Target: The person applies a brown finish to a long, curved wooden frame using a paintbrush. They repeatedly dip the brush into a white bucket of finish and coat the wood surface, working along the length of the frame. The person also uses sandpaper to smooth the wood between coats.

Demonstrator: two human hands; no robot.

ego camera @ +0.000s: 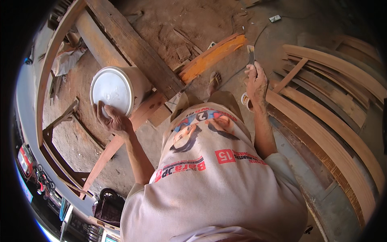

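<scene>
My right hand [257, 81] grips a putty knife [251, 54], its narrow blade pointing away from me and smeared with a yellowish residue. Under my right wrist, a small open tub [245, 98] is partly hidden. My left hand [113, 119] is at the near edge of a white plastic bucket's lid [112, 86], its fingers loosely curled and apart; whether they press on the lid is hard to tell. The bucket [140, 83] appears closed. Beyond my feet, a wooden board [211, 59] carries a broad smear of orange filler.
Curved wooden frame pieces [320, 130] lie to my right. A thick timber beam [136, 45] and a tall wooden frame [48, 69] are on the left. A cable with a power socket [274, 18] crosses the dusty floor. A wheel [108, 195] shows at lower left.
</scene>
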